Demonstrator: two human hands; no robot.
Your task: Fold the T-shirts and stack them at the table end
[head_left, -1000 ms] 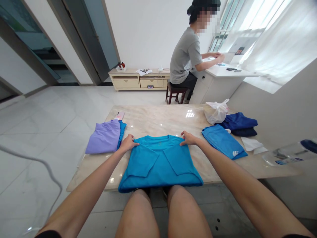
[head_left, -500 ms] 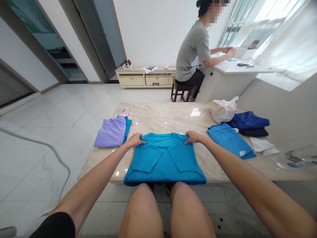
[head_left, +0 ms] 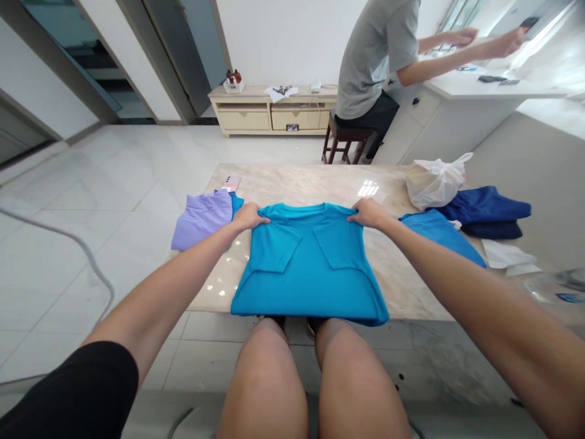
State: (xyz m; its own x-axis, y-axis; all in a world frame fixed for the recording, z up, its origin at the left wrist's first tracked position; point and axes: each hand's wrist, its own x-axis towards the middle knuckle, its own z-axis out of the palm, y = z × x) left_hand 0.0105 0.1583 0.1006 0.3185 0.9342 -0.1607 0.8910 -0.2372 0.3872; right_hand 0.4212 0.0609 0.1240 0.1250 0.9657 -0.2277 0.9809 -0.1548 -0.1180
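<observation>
A bright blue T-shirt (head_left: 311,268) lies flat on the marble table (head_left: 297,183) with both sleeves folded in, its hem hanging over the near edge. My left hand (head_left: 249,216) pinches the shirt's left shoulder corner. My right hand (head_left: 368,213) pinches the right shoulder corner. Both hands are closed on the cloth at the collar end, and the collar edge looks slightly raised off the table.
A folded purple shirt (head_left: 203,216) on a blue one lies at the left, with a phone (head_left: 231,183) behind. At the right are a folded blue shirt (head_left: 441,235), dark blue clothes (head_left: 487,210), a white plastic bag (head_left: 434,180) and white paper (head_left: 505,256). A person (head_left: 379,55) sits at a white desk beyond.
Both hands went from resting at the shirt's shoulders to gripping them and lifting the collar end slightly. My view tipped downward. The person behind reached further across the desk.
</observation>
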